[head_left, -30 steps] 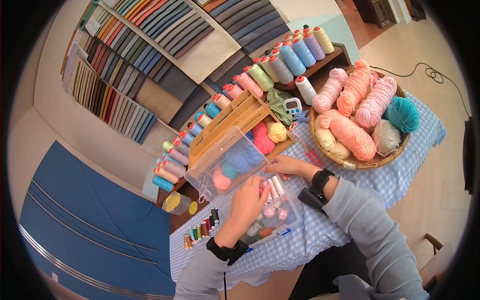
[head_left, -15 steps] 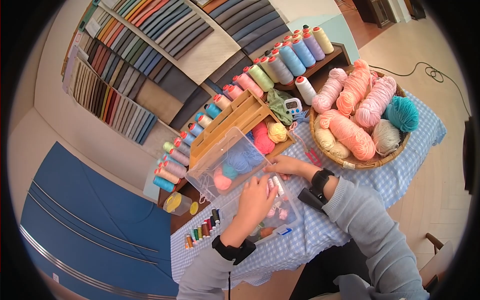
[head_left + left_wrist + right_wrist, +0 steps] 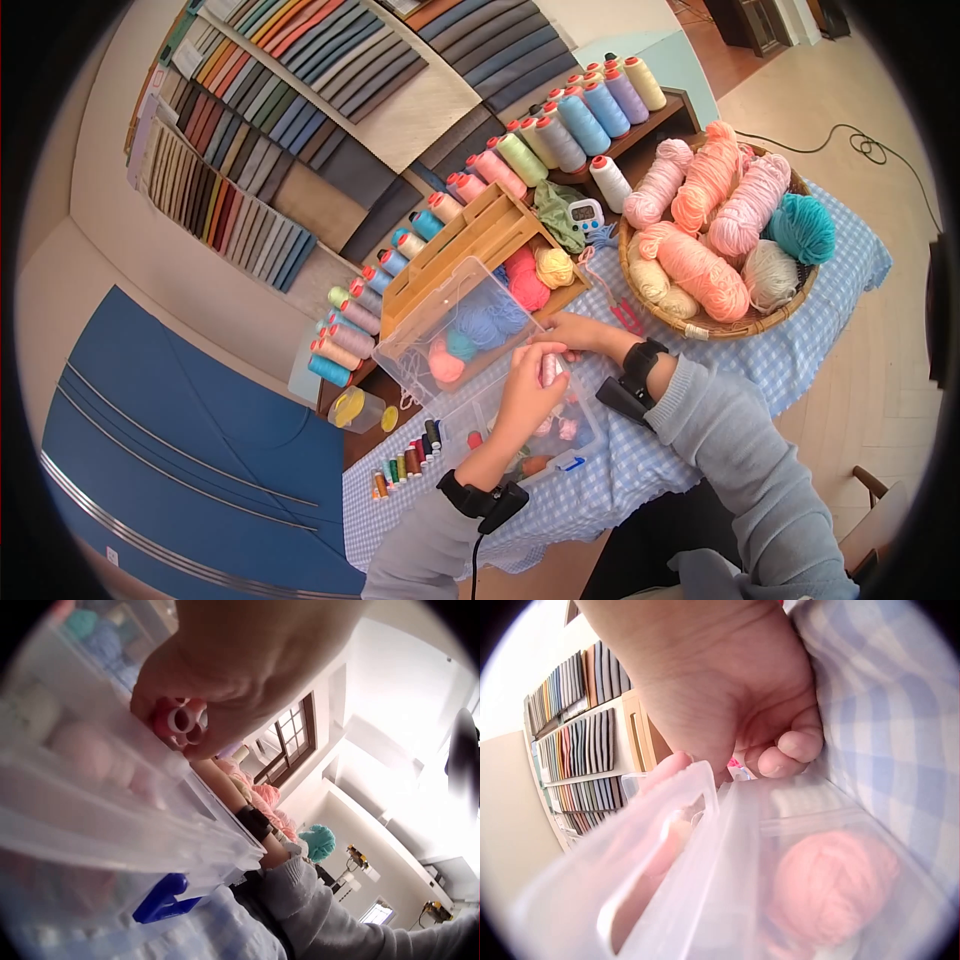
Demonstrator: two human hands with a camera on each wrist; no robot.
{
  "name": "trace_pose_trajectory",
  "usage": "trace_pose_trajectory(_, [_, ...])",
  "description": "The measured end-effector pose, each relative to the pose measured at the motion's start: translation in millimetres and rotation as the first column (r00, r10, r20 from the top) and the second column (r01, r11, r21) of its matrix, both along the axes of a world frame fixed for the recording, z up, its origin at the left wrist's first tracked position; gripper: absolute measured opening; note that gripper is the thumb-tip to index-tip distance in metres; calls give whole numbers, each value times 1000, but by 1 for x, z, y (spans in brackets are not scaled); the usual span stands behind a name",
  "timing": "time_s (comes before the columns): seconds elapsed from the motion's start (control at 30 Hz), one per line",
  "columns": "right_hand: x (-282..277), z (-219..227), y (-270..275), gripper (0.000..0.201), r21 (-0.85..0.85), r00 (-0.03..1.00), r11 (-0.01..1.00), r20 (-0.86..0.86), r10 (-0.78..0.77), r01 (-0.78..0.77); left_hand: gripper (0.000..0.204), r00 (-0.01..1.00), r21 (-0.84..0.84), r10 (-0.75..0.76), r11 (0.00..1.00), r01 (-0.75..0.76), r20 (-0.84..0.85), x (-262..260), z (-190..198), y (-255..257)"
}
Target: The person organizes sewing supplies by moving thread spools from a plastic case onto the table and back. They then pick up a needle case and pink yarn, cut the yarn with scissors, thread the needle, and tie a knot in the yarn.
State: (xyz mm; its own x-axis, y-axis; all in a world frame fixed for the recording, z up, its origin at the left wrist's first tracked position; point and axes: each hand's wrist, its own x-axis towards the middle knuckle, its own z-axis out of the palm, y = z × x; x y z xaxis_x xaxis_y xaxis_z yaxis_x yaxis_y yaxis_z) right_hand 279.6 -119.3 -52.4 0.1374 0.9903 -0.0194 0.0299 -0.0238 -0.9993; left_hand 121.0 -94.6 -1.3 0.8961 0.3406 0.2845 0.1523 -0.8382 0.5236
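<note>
In the head view my left hand [image 3: 532, 392] is over the clear plastic box [image 3: 590, 440], its fingers curled round small thread spools [image 3: 549, 370]. The left wrist view shows the red and white round ends of the spools [image 3: 181, 720] in that hand. My right hand [image 3: 582, 332] grips the box's far right corner, fingers bent at the wall; in the right wrist view the hand [image 3: 727, 690] partly hides that corner. Inside the box lie a pink yarn ball [image 3: 832, 881] and a red item [image 3: 474, 438]. The clear lid [image 3: 425, 310] stands raised.
A wicker basket [image 3: 705, 330] of yarn stands right of the box. Behind the lid is a wooden rack [image 3: 455, 250] with yarn balls. Small dark and coloured spools [image 3: 412, 460] stand left on the checked cloth [image 3: 640, 450]. A lidded tub [image 3: 357, 408] is farther left.
My left hand has moved up and right, closer to my right hand, and a red item has come into view in the box. My right hand has stayed in place.
</note>
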Motion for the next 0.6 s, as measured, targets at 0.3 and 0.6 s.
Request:
trace_pose_trajectory(0.3, [0, -3, 3, 34, -4, 999, 1000, 28, -19, 19, 31, 993, -253, 59, 967, -32, 100, -7, 15, 2])
trace_pose_trajectory(0.6, [-2, 5, -6, 37, -6, 998, 999, 45, -44, 44, 35, 961, -44, 220, 976, -215, 169, -101, 57, 64])
